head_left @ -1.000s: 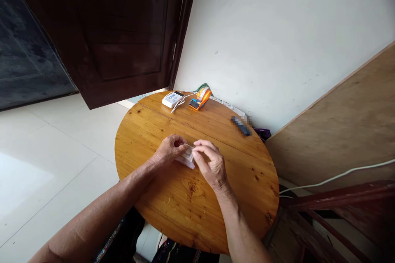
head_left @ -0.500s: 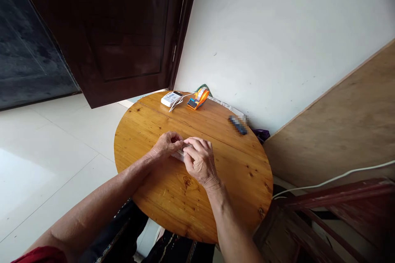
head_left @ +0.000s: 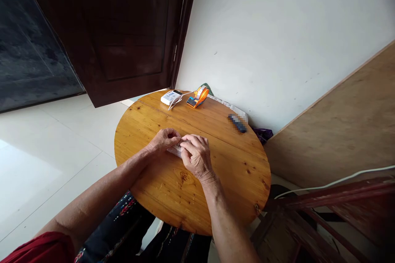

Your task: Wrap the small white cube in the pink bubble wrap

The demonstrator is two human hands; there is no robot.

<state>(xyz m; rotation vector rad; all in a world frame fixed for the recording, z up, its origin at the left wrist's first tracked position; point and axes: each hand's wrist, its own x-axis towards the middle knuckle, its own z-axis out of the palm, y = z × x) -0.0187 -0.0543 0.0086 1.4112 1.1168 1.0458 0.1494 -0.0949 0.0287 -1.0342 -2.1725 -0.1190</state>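
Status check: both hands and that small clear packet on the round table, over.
Left hand and right hand both pinch small clear packet, low over round wooden table. Packet mostly hidden under fingers. Tape dispenser and white box at far edge, well apart.

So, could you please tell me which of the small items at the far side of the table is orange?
The tape dispenser, lying between the white box and the dark blurred bar.
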